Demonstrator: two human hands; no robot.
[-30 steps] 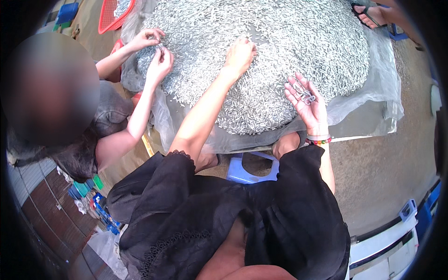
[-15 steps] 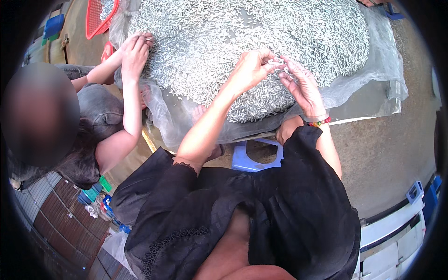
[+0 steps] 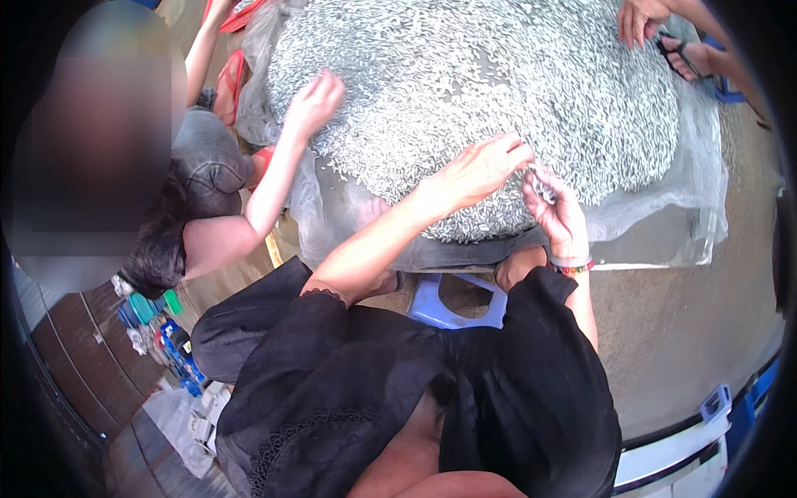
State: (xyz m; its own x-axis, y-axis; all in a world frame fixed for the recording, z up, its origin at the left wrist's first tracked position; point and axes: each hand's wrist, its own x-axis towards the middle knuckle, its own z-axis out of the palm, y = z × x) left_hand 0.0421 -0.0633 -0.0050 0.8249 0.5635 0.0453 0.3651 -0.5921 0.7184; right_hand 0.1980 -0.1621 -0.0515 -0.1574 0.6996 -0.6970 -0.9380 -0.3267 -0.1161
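A broad heap of small, elongated white and grey pieces lies on a sheer grey mesh sheet; their exact kind is too small to tell. Over the near part of this heap, my left hand has its fingertips pinched together, and anything between them is hidden. Just right of it, my right hand, with a beaded bracelet at the wrist, is half curled around several of the small grey-white pieces. The fingertips of both hands nearly meet.
At the left a co-worker reaches a hand over the heap. Another person's hand and sandalled foot are at the far right. A blue plastic stool stands under the table's near edge. A red basket is at the far left.
My view has shifted, so the heap sits lower. My left hand has turned knuckles-up beside my right hand. The co-worker's hands have parted, and another person's hand now shows at far right.
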